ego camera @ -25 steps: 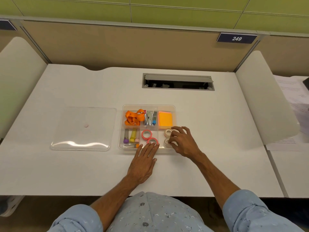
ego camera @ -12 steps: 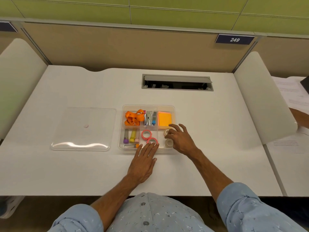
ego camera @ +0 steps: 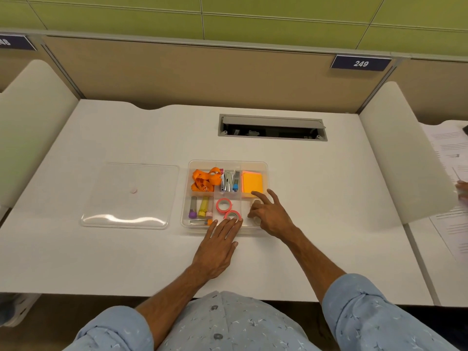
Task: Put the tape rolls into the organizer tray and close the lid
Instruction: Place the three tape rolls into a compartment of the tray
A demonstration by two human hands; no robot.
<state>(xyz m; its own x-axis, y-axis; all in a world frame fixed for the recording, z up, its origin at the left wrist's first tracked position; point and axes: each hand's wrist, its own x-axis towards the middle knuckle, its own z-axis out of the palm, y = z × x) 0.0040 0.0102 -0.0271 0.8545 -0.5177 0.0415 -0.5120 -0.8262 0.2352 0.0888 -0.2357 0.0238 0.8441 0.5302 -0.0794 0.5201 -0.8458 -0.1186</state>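
The clear organizer tray [ego camera: 228,162] stands open at the middle of the white desk. Two pink tape rolls [ego camera: 223,205] [ego camera: 234,215] lie in its front middle compartment. In the front right compartment are two pale tape rolls [ego camera: 256,203], partly hidden under my right hand [ego camera: 273,216], whose fingers are spread over them. My left hand [ego camera: 217,247] lies flat on the desk, its fingertips on the tray's front edge by the nearer pink roll. The clear lid [ego camera: 131,196] lies flat to the left of the tray.
The tray also holds an orange lanyard [ego camera: 203,179], a stapler [ego camera: 228,182], orange sticky notes [ego camera: 252,183] and markers [ego camera: 202,210]. A cable slot [ego camera: 272,127] opens behind it. White dividers flank the desk. Papers [ego camera: 450,153] and another person's hand [ego camera: 463,190] are at the right.
My right hand has slid a little left and farther into the front right compartment, and its fingers have spread. My left hand has stayed put.
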